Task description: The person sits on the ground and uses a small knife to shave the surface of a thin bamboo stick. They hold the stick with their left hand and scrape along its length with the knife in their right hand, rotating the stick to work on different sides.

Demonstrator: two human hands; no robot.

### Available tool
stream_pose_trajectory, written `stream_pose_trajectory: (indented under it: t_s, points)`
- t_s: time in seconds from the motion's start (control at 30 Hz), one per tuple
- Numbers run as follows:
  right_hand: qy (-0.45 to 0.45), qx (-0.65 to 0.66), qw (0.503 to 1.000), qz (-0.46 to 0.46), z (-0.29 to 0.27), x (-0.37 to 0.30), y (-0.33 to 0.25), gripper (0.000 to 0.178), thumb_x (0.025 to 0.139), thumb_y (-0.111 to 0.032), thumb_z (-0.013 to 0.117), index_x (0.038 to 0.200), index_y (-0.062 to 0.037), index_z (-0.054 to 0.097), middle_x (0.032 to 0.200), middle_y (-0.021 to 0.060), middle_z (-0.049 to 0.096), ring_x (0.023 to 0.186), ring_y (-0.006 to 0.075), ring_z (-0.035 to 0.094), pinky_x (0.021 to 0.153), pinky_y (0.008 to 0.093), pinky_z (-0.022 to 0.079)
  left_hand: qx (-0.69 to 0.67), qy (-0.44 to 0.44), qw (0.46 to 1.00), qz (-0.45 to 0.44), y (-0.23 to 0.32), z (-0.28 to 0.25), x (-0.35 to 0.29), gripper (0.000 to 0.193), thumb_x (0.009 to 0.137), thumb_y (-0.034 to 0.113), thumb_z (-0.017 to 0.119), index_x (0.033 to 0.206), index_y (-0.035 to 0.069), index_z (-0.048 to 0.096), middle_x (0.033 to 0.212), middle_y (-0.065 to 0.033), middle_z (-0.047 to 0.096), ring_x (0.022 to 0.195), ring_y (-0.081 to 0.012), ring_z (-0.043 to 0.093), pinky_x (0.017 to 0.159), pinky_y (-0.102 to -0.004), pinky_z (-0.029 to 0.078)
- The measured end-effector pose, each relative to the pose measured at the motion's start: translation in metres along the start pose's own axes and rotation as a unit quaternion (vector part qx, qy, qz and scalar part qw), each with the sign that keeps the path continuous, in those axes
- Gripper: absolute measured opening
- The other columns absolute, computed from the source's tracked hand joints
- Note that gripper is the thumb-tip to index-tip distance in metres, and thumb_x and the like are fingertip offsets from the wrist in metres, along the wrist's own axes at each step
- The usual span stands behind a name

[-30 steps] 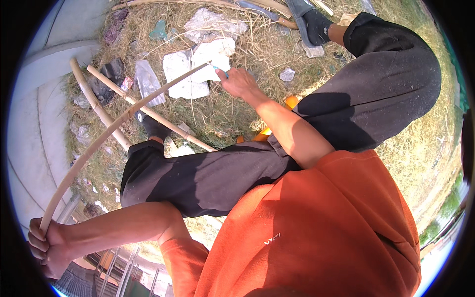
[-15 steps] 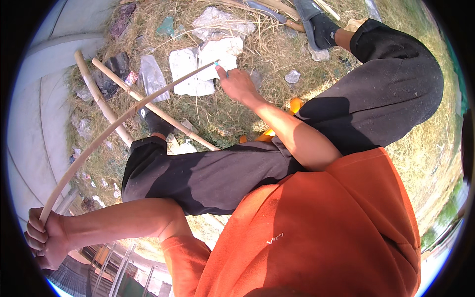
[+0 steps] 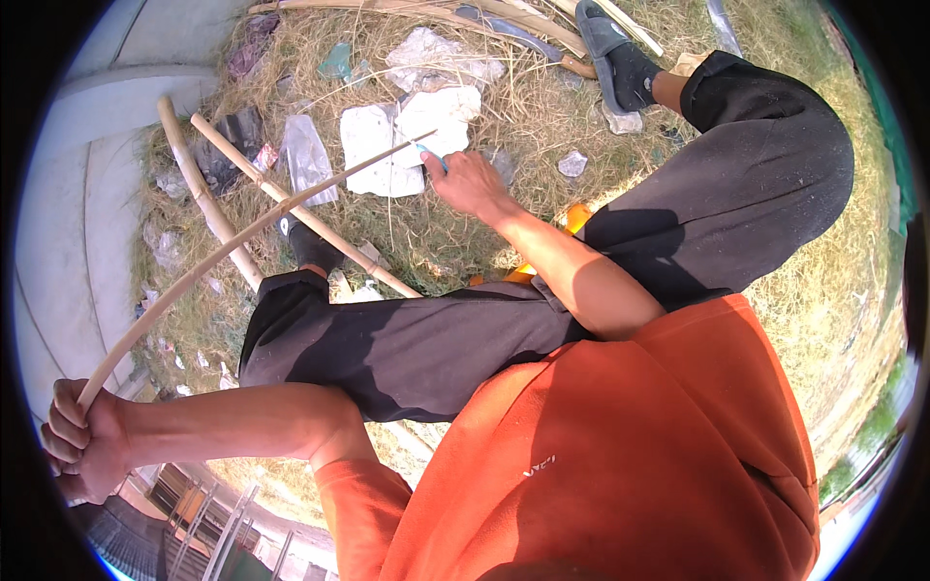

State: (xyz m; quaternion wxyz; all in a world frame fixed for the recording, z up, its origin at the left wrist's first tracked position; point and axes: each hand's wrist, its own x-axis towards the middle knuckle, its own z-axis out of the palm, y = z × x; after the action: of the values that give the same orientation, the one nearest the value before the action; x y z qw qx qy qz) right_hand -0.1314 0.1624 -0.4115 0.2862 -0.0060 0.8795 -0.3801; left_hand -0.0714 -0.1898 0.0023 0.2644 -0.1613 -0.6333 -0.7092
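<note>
A long thin bamboo strip [image 3: 242,242] curves from the lower left up to the middle of the view. My left hand [image 3: 82,441] is closed around its lower end. My right hand [image 3: 465,182] grips a small tool with a light blue handle [image 3: 431,155] right at the strip's far tip. Both hands are stretched out over my black-trousered legs [image 3: 407,339], which I see from above along with my orange shirt.
Two thicker bamboo poles [image 3: 291,208] lie on dry grass strewn with white plastic and paper scraps [image 3: 397,145]. A grey concrete slab [image 3: 77,213] borders the left. An orange object [image 3: 572,218] peeks out beside my right leg. More canes lie along the top.
My right hand has slid slightly along the far tip of the strip; my left hand keeps its grip and has shifted a little. The strip stays bent.
</note>
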Motion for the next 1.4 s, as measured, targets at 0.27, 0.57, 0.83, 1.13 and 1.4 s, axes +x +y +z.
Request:
stream_pose_trajectory:
  t_s: [0.27, 0.57, 0.83, 1.13, 1.4]
  points:
    - [-0.015, -0.006, 0.998, 0.061, 0.014, 0.018, 0.036, 0.067, 0.098, -0.052, 0.032, 0.097, 0.0054, 0.067, 0.102, 0.0304, 0.064, 0.103, 0.0418, 0.061, 0.092, 0.0488, 0.047, 0.008, 0.033, 0.999, 0.014, -0.003, 0.002, -0.004, 0.027, 0.074, 0.03, 0.05, 0.051, 0.021, 0.042, 0.039, 0.0081, 0.023, 0.035, -0.0061, 0.018, 0.043, -0.0223, 0.021]
    - [-0.007, -0.064, 0.993, 0.102, -0.001, 0.012, 0.045, 0.069, 0.097, -0.055, 0.03, 0.109, 0.0033, 0.065, 0.109, 0.0321, 0.061, 0.108, 0.0431, 0.058, 0.095, 0.0496, 0.044, -0.034, 0.045, 0.998, 0.032, -0.004, -0.014, -0.016, 0.02, 0.077, 0.021, 0.054, 0.059, 0.012, 0.05, 0.046, 0.0041, 0.028, 0.039, -0.0086, 0.02, 0.044, -0.0256, 0.021]
    - [-0.009, 0.105, 0.993, 0.054, -0.043, -0.004, -0.004, 0.075, 0.095, -0.059, 0.032, 0.103, 0.0082, 0.064, 0.103, 0.0316, 0.063, 0.103, 0.0416, 0.061, 0.093, 0.048, 0.045, -0.039, 0.158, 0.982, 0.094, -0.004, -0.003, -0.036, 0.029, 0.084, 0.029, 0.06, 0.065, 0.009, 0.052, 0.048, 0.002, 0.028, 0.04, -0.0102, 0.019, 0.043, -0.027, 0.018]
    - [0.005, -0.044, 0.996, 0.078, -0.001, 0.011, 0.048, 0.074, 0.095, -0.059, 0.032, 0.11, 0.0073, 0.062, 0.097, 0.0273, 0.065, 0.099, 0.0372, 0.061, 0.086, 0.0491, 0.045, -0.032, 0.125, 0.986, 0.105, -0.003, 0.029, -0.047, 0.042, 0.094, 0.046, 0.053, 0.072, 0.01, 0.054, 0.049, 0.0026, 0.025, 0.042, -0.0098, 0.017, 0.043, -0.0258, 0.017]
    - [-0.072, 0.646, 0.759, -0.037, -0.032, -0.023, -0.071, 0.071, 0.092, -0.062, 0.046, 0.12, 0.0025, 0.054, 0.061, -0.0006, 0.044, 0.04, 0.0046, 0.027, 0.039, 0.0219, 0.023, -0.013, 0.386, 0.908, 0.163, -0.055, 0.057, -0.031, 0.042, 0.103, 0.048, 0.028, 0.086, 0.012, 0.043, 0.058, 0.0003, 0.029, 0.048, -0.0125, 0.028, 0.054, -0.029, 0.036]
